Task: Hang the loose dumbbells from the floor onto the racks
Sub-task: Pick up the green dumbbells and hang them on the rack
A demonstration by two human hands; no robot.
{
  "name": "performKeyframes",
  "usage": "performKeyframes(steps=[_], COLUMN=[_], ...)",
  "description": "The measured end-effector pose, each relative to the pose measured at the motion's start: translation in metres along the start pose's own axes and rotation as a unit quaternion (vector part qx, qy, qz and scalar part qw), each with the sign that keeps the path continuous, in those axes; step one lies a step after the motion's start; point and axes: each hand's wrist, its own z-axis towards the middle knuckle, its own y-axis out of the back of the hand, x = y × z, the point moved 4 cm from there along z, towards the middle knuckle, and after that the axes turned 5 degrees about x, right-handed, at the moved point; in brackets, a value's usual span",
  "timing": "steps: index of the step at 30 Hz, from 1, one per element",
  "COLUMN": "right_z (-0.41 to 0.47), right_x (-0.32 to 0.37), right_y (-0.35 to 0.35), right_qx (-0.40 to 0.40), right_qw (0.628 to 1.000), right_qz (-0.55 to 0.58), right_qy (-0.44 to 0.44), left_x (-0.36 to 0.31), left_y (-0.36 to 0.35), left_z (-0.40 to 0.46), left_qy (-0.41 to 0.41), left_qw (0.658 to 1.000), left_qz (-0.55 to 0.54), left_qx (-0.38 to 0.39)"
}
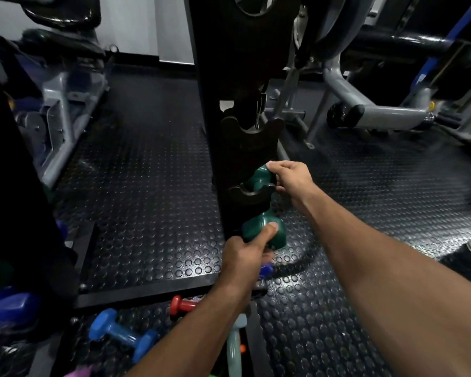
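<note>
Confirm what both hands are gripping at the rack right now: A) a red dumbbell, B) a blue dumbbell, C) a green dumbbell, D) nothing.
C: the right hand grips the upper head and the left hand the lower head of the green dumbbell, whose handle sits in a cradle on the rack.

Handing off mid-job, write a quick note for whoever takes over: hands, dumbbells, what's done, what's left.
Left hand: gripping the lower head of the green dumbbell.
Right hand: on its upper head.
Green dumbbell sits upright with its handle in the lower cradle of the rack post; not yet released.
Upper cradle is empty.
Still on the floor: blue dumbbell, red dumbbell, more at the left and bottom edges, partly hidden.
Next, probably: let go, then hang the blue one.
</note>
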Motion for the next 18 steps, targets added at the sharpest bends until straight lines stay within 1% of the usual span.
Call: performKeyframes(steps=[4,8,11,14,18], right_z=[0.005,0.010,0.008,0.004,0.006], right_x=[0.005,0.007,0.006,0.009,0.002], right_y=[-0.020,-0.029,-0.035,-0.038,-0.035], right_qx=[0.035,0.078,0.120,0.131,0.117], right_qw=[0.999,0.996,0.990,0.990,0.992], right_qz=[-0.029,-0.049,-0.066,-0.057,-0.032], right_qy=[0.017,0.001,-0.013,-0.014,-0.029], left_x=[0.004,0.011,0.019,0.020,0.019], left_y=[-0.001,0.007,0.017,0.019,0.020], left_z=[-0.001,0.001,-0.001,-0.001,0.000], left_qy=[0.014,0.023,0.051,0.059,0.065], left_qw=[1.000,0.999,0.996,0.993,0.992], left_qz=[-0.021,-0.030,-0.074,-0.103,-0.109], left_qx=[-0.016,-0.020,-0.017,-0.017,-0.018])
